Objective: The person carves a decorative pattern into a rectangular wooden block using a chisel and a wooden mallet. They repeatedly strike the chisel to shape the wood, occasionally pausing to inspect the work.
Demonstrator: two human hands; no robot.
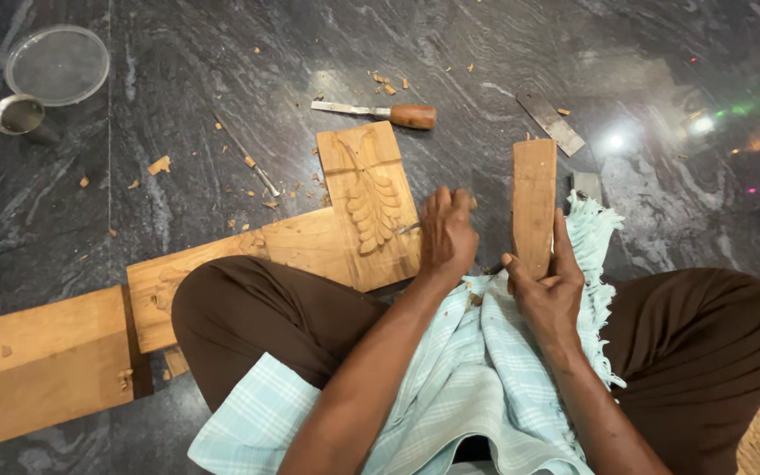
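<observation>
While our right hand clasps the wooden block, our left hand pinches a chisel at nine o'clock, on the carved board.

Chisel, planks on floor

The carved panel is lying flat on the dark floor, its leaf relief facing up and its near end resting on a longer plank. The plain wooden block is standing upright, just right of it.
</observation>
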